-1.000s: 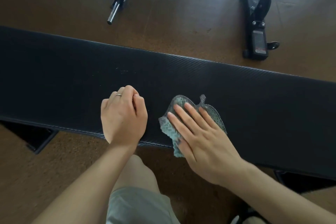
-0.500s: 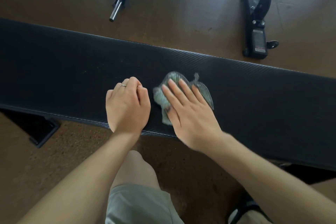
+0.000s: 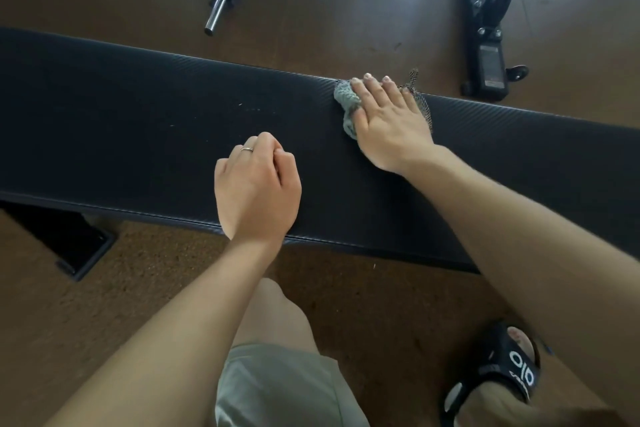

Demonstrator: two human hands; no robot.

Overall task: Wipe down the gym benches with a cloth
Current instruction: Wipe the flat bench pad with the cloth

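Since half a second ago, my right hand (image 3: pixel 388 121) is sliding the cloth (image 3: pixel 348 107) away from me, from the middle of the worktop (image 3: pixel 138 121) out to its far edge, while my left hand (image 3: pixel 258 187) is staying put near the front edge. I am counting one cloth, grey-green with a dark mesh part, and it is lying flat under my right hand, whose fingers are spread open and pressing down on it rather than gripping it; the fingertips are reaching just over the far edge. My left hand is curling into a loose fist, resting on the black padded surface and holding nothing, with one ring (image 3: pixel 247 149) showing on it. I am seeing one long black worktop crossing the view, one black machine base (image 3: pixel 486 55) on the brown floor (image 3: pixel 329 10) beyond it, one metal bar end (image 3: pixel 214 15), and one black sandal (image 3: pixel 498 374) on my foot at lower right.
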